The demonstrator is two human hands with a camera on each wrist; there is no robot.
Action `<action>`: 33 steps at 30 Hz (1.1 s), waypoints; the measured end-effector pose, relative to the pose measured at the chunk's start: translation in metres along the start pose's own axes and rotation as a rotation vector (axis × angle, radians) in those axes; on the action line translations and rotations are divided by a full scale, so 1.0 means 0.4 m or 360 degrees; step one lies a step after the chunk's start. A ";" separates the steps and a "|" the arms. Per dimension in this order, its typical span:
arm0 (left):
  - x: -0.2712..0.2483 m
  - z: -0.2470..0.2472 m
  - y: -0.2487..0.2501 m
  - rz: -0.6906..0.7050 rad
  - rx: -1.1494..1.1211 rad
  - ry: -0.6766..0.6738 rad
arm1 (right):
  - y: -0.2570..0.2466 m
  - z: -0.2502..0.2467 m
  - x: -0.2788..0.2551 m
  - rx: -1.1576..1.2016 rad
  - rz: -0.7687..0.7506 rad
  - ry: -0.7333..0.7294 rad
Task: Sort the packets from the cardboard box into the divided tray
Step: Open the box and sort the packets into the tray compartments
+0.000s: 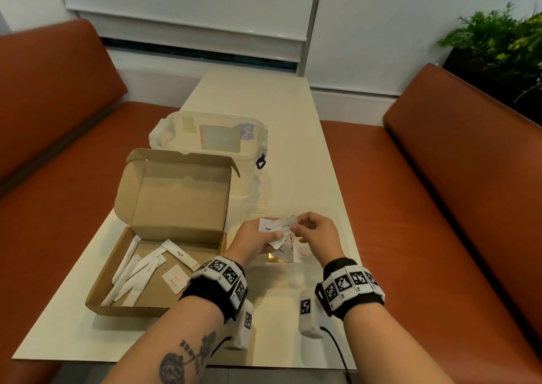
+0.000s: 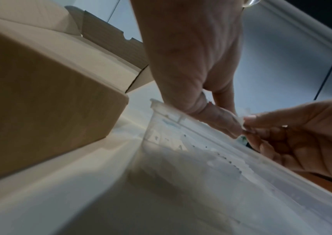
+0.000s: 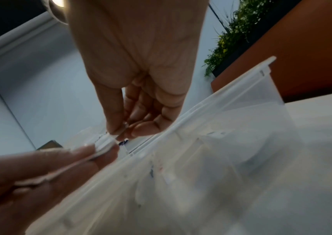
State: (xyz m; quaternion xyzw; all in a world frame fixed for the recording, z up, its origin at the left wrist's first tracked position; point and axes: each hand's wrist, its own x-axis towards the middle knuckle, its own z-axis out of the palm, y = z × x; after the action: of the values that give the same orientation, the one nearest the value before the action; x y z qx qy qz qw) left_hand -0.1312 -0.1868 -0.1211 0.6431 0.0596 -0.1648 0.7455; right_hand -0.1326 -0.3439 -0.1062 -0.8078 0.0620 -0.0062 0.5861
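While both hands meet above the divided tray point(image 1: 337, 222), the left hand point(image 1: 258, 240) grips a small sheaf of white packets point(image 1: 275, 228) between thumb and curled fingers, and the right hand point(image 1: 316, 234) pinches the edge of the topmost one with thumb and forefinger; the right wrist view shows that pinch on a thin stack of paper edges. Beneath them the clear plastic tray sits on the pale worktop point(image 1: 293, 113), with several white packets, one printed in red point(image 1: 303, 256), already lying in it; which compartment they occupy cannot be told. Just left of the tray stands the open cardboard box point(image 1: 164, 207), lid tilted back, holding long white stick packets point(image 1: 140, 269) and one square packet with red lettering point(image 1: 175, 279). Behind the box rests a translucent lidded container point(image 1: 211, 134). Orange-brown bench seats point(image 1: 469, 178) flank the worktop, and green plants point(image 1: 504, 37) stand at far right
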 end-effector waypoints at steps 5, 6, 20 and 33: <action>0.013 -0.007 -0.001 0.0124 0.0148 0.0308 | -0.047 -0.025 0.031 -0.0264 -0.0139 -0.0001; 0.014 -0.007 0.001 0.0158 0.0161 0.0315 | -0.058 -0.024 0.035 -0.0405 -0.0169 -0.0082; 0.031 -0.036 -0.037 0.0364 0.0127 0.0552 | -0.027 0.044 0.007 -0.0688 -0.0052 -0.0141; 0.051 -0.047 -0.051 0.0352 0.0194 0.0648 | 0.009 0.093 0.011 -0.1429 -0.0162 -0.0381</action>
State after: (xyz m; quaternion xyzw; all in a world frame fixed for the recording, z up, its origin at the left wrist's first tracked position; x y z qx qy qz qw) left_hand -0.1162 -0.1742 -0.1495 0.7096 0.1278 0.0476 0.6913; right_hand -0.1255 -0.3104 -0.1216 -0.9786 -0.0492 0.0857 0.1804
